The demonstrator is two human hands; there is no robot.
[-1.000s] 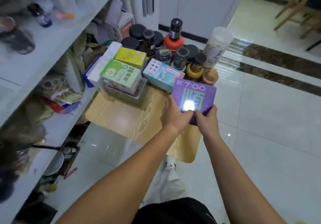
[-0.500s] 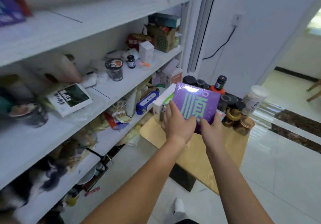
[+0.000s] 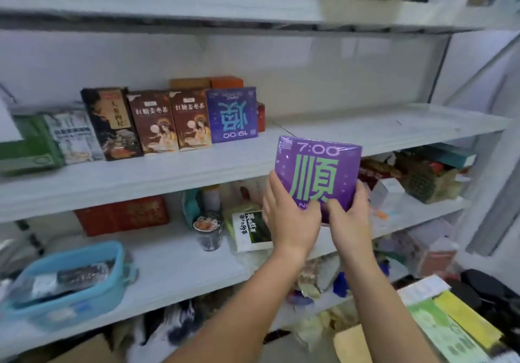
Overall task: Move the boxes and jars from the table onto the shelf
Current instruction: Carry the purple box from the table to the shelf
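Observation:
A flat purple box (image 3: 319,171) with green characters and "7:00" is held upright in front of the white shelf (image 3: 365,129). My left hand (image 3: 289,216) grips its lower left edge and my right hand (image 3: 349,219) grips its lower right corner. The box hangs level with the middle shelf board, just right of a row of standing boxes that ends in a similar blue-purple box (image 3: 232,115). At the bottom right, a corner of the wooden table (image 3: 351,345) shows with a green box (image 3: 439,334) and a yellow box (image 3: 467,317).
The middle board is bare to the right of the row. Brown tea boxes (image 3: 168,120) stand left of the blue-purple one. The board below carries a red box (image 3: 121,216), a cup (image 3: 208,230), a book (image 3: 250,230) and a blue basket (image 3: 70,284). Dark jar lids (image 3: 484,286) sit at the right.
The view has swung from the table up to the shelf. Both hands have carried the purple box up and left, from over the table to the level of the middle board.

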